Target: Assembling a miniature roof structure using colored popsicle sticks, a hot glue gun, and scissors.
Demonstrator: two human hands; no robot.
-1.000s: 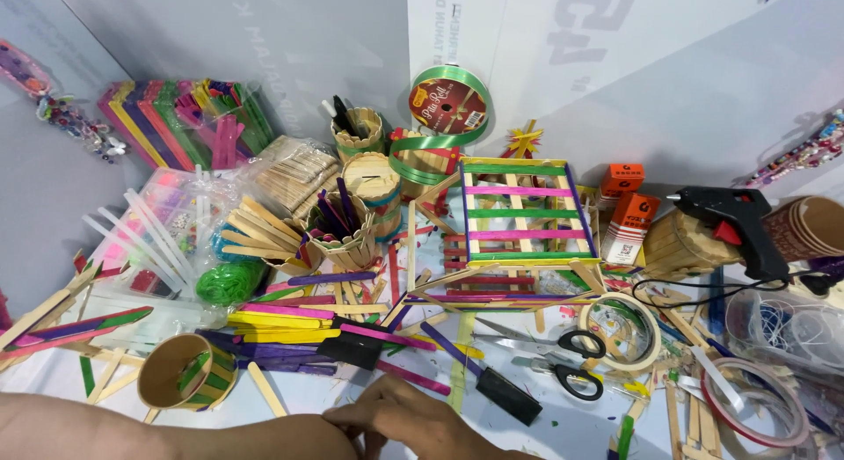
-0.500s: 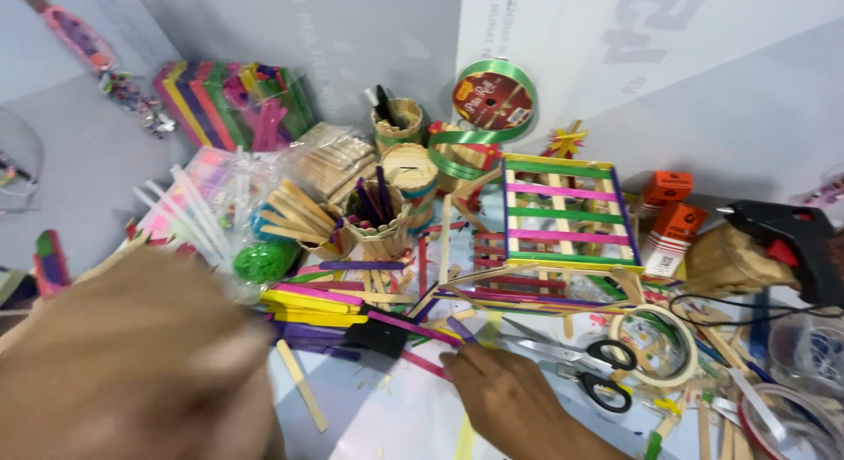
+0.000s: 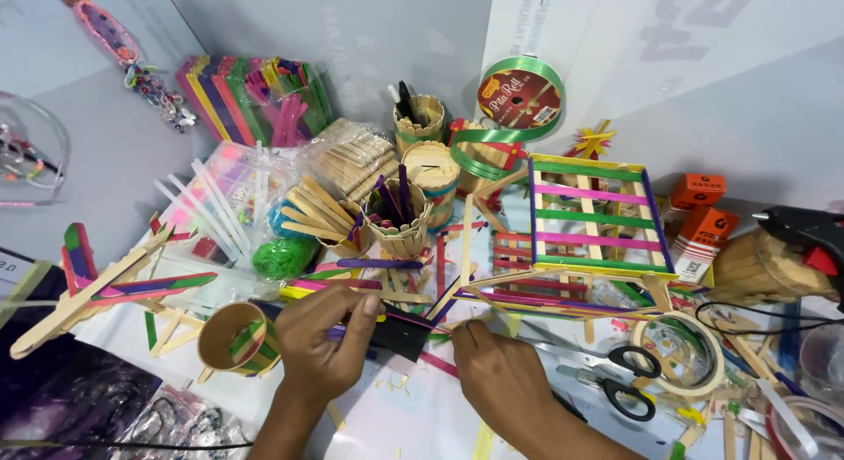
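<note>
Hands pinching coloured craft sticks over cluttered counter [image 3: 440, 416].
Left hand [image 3: 327, 350] clenched on black block [image 3: 400, 333] and purple stick [image 3: 338, 333]; right hand [image 3: 497, 372] gripping pink stick [image 3: 422, 326] tip, beside scissors [image 3: 607, 376], near stick-walled cup [image 3: 236, 339].

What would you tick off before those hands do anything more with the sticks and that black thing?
1. Left hand has hold of the black block: ok.
2. Right hand on a pink stick: cannot tell whether it is pinched.
3. Scissors lie apart from the right hand: ok.
4. Glue gun away from both hands: ok.
5. Free room on the table near the hands: not ok, crowded with sticks.
</note>
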